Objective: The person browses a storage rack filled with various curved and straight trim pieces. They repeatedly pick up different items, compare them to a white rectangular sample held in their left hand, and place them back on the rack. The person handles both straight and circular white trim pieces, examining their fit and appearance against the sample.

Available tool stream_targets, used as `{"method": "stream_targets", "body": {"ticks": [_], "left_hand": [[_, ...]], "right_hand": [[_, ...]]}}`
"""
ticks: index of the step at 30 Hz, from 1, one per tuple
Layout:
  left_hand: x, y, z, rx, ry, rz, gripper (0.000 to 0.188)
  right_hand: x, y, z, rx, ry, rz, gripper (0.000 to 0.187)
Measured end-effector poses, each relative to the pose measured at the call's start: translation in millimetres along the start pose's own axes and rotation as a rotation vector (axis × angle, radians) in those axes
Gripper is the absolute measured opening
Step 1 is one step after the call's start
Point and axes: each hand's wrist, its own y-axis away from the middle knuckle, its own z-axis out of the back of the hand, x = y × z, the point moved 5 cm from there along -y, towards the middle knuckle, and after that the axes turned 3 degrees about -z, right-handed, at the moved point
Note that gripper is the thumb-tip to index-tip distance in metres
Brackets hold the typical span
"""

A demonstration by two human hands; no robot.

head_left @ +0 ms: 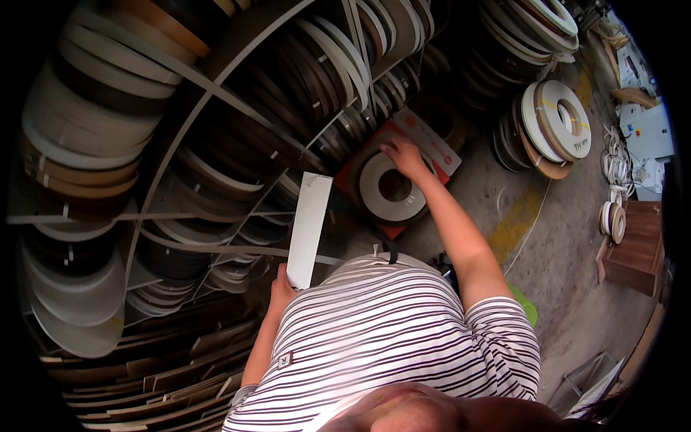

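Observation:
Low on my left side, my left hand (282,289) is closed around the lower end of a narrow white board (309,229), which stands nearly upright. Its fingers are partly hidden by the board. My right arm reaches ahead to a thick white roll of edge banding (374,193) lying in an open red cardboard box (350,178). At the far rim of this roll, my right hand (404,158) has its fingers bent over the edge, gripping it. The roll's round core shows dark in the middle.
Metal racks (209,86) packed with banding rolls fill the left and far side. More rolls (563,119) stand on the concrete floor (536,216) at right. Stacked board offcuts (173,367) lie lower left. A brown cabinet (633,248) stands at far right.

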Motion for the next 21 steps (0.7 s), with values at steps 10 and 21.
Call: {"method": "stream_targets", "body": {"ticks": [10, 21], "left_hand": [[-29.3, -102.8, 34.7, 0.009, -0.046, -0.128, 0.077], [-92.9, -128.6, 29.4, 0.052, -0.136, -0.086, 0.073]], "right_hand": [[36.0, -185.2, -11.0, -0.057, -0.207, 0.104, 0.045], [100.2, -102.8, 2.0, 0.653, -0.471, -0.073, 0.022]]}}
